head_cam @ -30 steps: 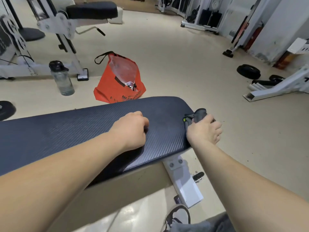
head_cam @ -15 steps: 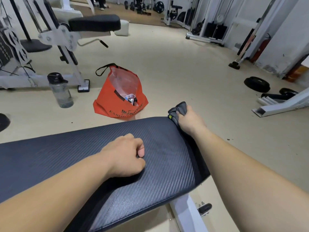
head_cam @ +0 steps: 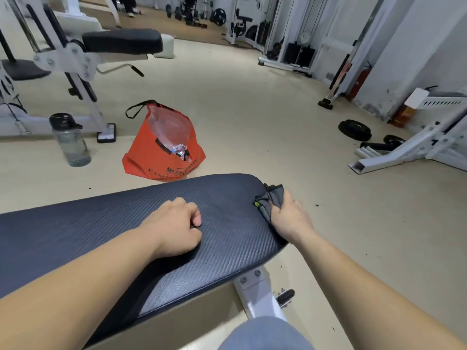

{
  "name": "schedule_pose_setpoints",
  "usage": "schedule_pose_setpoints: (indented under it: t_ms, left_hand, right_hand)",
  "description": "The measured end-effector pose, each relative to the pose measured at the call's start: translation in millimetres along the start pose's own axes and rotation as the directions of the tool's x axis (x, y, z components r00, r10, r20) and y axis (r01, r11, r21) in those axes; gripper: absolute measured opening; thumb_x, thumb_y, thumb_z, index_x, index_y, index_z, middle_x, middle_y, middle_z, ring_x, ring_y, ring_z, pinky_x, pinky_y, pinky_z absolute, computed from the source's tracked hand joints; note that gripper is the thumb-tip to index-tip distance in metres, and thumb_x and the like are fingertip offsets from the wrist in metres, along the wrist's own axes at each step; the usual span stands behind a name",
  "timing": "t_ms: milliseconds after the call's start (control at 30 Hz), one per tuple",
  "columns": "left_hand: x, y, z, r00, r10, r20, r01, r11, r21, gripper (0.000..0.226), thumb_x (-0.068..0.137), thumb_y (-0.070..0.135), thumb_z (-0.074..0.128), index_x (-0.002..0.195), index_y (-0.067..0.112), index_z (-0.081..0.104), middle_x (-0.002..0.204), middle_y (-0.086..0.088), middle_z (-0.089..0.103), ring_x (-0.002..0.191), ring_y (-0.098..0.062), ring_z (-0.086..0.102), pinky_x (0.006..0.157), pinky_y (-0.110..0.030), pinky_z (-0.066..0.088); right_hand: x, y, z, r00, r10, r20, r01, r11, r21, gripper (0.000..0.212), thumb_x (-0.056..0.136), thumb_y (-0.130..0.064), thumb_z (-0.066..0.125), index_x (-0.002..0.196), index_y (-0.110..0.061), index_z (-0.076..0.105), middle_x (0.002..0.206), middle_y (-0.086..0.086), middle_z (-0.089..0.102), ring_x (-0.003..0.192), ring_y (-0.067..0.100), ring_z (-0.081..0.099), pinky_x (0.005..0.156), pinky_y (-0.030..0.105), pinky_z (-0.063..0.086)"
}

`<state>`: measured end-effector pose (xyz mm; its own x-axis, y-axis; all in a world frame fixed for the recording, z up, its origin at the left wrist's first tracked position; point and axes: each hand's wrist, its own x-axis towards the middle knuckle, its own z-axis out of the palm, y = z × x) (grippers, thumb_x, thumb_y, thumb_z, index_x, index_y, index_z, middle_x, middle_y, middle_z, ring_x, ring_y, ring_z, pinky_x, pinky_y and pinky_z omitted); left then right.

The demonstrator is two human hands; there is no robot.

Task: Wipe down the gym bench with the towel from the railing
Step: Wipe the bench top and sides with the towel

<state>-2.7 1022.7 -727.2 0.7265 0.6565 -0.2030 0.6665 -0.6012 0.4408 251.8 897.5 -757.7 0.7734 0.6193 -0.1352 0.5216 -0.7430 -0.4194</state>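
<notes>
From the head view, I see my right hand (head_cam: 288, 218) gripping the bunched towel (head_cam: 270, 200) against the right end of the bench pad (head_cam: 101, 231). My left hand (head_cam: 174, 228) rests fisted mid-pad, apparently holding nothing. The pad's long axis stretches away leftward from the towel, so I judge the right hand sweeps left.

Beige gym floor (head_cam: 252, 117), white wall (head_cam: 414, 51), weight machines (head_cam: 285, 29)
</notes>
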Motion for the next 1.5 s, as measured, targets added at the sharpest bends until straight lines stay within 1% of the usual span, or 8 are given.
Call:
schedule_pose_setpoints:
  t_ms: [167,267,467,833,967,1300,1400,1500]
  left_hand:
    - [-39,-28,-7,0.979,0.104,-0.176,-0.115,0.992,-0.054,0.028,0.082,0.018,0.055,0.104,0.033,0.064,0.106,0.014,0.058,0.107,-0.014,0.054,0.095,-0.037,0.048]
    - [-54,-42,-14,0.942,0.065,-0.331,-0.075,0.997,-0.017,0.026,0.08,0.014,0.052,0.097,0.031,0.063,0.101,0.012,0.058,0.103,-0.016,0.052,0.089,-0.038,0.049]
    - [-53,-58,-33,0.918,0.013,-0.397,0.007,0.999,0.048,0.015,0.075,0.012,0.052,0.081,0.026,0.05,0.093,0.004,0.055,0.098,-0.024,0.051,0.081,-0.039,0.047]
    - [-3,-79,-52,0.959,-0.057,-0.276,0.073,0.996,0.048,0.02,0.078,0.014,0.053,0.087,0.03,0.06,0.1,0.006,0.058,0.1,-0.02,0.055,0.085,-0.036,0.05]
    - [19,-77,-45,0.953,-0.015,-0.301,0.022,1.0,0.02,0.025,0.077,0.011,0.054,0.09,0.031,0.062,0.099,0.007,0.059,0.098,-0.019,0.055,0.084,-0.034,0.048]
    - [-29,-131,-48,0.877,0.037,-0.479,-0.073,0.996,-0.057,0.037,0.074,0.0,0.06,0.095,0.03,0.063,0.095,0.016,0.056,0.085,-0.003,0.056,0.076,-0.024,0.046]
    - [-55,-152,-58,0.851,-0.018,-0.524,-0.024,0.997,-0.073,0.035,0.076,-0.001,0.06,0.097,0.027,0.065,0.098,0.016,0.057,0.087,0.001,0.056,0.073,-0.014,0.04]
    - [-80,-171,-65,0.828,-0.094,-0.553,0.04,0.993,-0.109,0.033,0.078,0.0,0.06,0.095,0.028,0.064,0.098,0.017,0.059,0.089,0.003,0.056,0.071,-0.016,0.04]
  right_hand:
    - [-55,-7,4,0.992,-0.024,-0.125,-0.005,0.973,-0.232,0.044,0.099,-0.032,0.046,0.138,-0.014,0.042,0.133,0.018,0.048,0.126,0.04,0.044,0.098,0.047,0.04]
    - [-88,-47,19,0.955,-0.28,-0.098,0.218,0.887,-0.407,0.045,0.094,-0.036,0.053,0.135,-0.019,0.047,0.132,0.011,0.048,0.122,0.035,0.045,0.097,0.047,0.036]
    - [-118,-157,75,0.726,-0.662,0.188,0.687,0.679,-0.261,0.042,0.095,-0.039,0.051,0.133,-0.022,0.045,0.131,0.01,0.043,0.121,0.035,0.04,0.099,0.05,0.03]
    - [54,-88,23,0.987,-0.158,-0.009,0.148,0.94,-0.309,0.054,0.1,-0.055,0.038,0.145,-0.027,0.04,0.145,0.017,0.044,0.137,0.038,0.037,0.111,0.048,0.029]
    - [107,-56,21,0.994,0.021,0.111,-0.025,0.999,0.032,0.069,0.103,-0.059,0.037,0.158,-0.018,0.029,0.156,0.023,0.043,0.144,0.041,0.04,0.117,0.043,0.03]
    - [116,-148,45,0.973,-0.166,0.158,0.172,0.985,-0.026,0.07,0.095,-0.065,0.053,0.141,-0.015,0.041,0.136,0.01,0.061,0.127,0.035,0.059,0.104,0.045,0.044]
    - [81,-217,76,0.87,-0.337,0.36,0.388,0.919,-0.077,0.047,0.098,-0.059,0.053,0.116,-0.015,0.055,0.127,0.001,0.065,0.113,0.027,0.06,0.094,0.036,0.045]
    - [26,-288,119,0.739,-0.476,0.476,0.558,0.829,-0.038,0.051,0.099,-0.06,0.044,0.127,-0.021,0.059,0.138,0.006,0.063,0.125,0.031,0.057,0.103,0.042,0.044]
